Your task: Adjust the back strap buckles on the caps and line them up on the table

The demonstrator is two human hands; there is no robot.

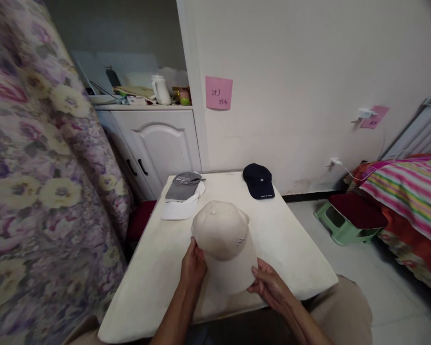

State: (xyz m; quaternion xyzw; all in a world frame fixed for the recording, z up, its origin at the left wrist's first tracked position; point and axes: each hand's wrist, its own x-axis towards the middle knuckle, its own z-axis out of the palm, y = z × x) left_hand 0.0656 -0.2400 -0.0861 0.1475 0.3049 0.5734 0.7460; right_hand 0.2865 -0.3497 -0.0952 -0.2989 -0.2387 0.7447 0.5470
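A beige baseball cap [221, 230] with a small mark on its front is held over the near middle of the table, its brim pointing toward me. My left hand [194, 263] grips the cap's left side, near where the brim meets the crown. At the brim's right edge, my right hand [267, 282] pinches the cap between thumb and fingers. Beyond it, at the far left of the table, a grey cap [183, 187] lies on top of a white cap [179, 209]. A navy cap [258, 181] rests at the far right.
The cream-covered table [151, 287] stands against the wall. To the left hang a floral curtain [57, 191] and a white cabinet [161, 143] with a white jug [161, 89] on top. A green stool [339, 225] and a bed with a striped cover [409, 191] are at the right.
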